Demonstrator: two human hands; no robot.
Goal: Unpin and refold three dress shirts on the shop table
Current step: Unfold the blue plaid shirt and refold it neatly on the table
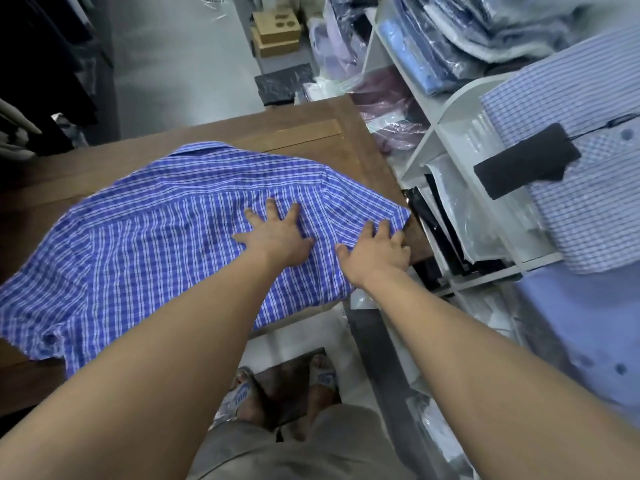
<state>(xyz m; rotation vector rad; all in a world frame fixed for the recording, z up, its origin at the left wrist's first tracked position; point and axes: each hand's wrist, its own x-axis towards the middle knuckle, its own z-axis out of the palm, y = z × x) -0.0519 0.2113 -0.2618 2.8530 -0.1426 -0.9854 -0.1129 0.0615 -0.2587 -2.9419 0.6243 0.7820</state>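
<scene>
Lying spread across the brown wooden surface (304, 129), the blue checked shirt (156, 220) takes the left hand (277, 237), flat with fingers splayed; the right hand (375, 251) rests on its sleeve hem, perhaps pinching it. Sandal (242, 396) lettering is blurred. White shelves (446, 133) of bagged shirts (391, 109) stand right.

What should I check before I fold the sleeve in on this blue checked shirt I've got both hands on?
1. Blue checked shirt spread back up on the table, collar at the far side: ok.
2. Left hand flat on the back, fingers spread, holding it down: ok.
3. Right hand at the right sleeve, by the table's edge: ok.
4. Right hand actually gripping the sleeve's edge: cannot tell.
5. Fabric smooth: not ok, creases run near the hands.
6. All pins out: cannot tell.
</scene>
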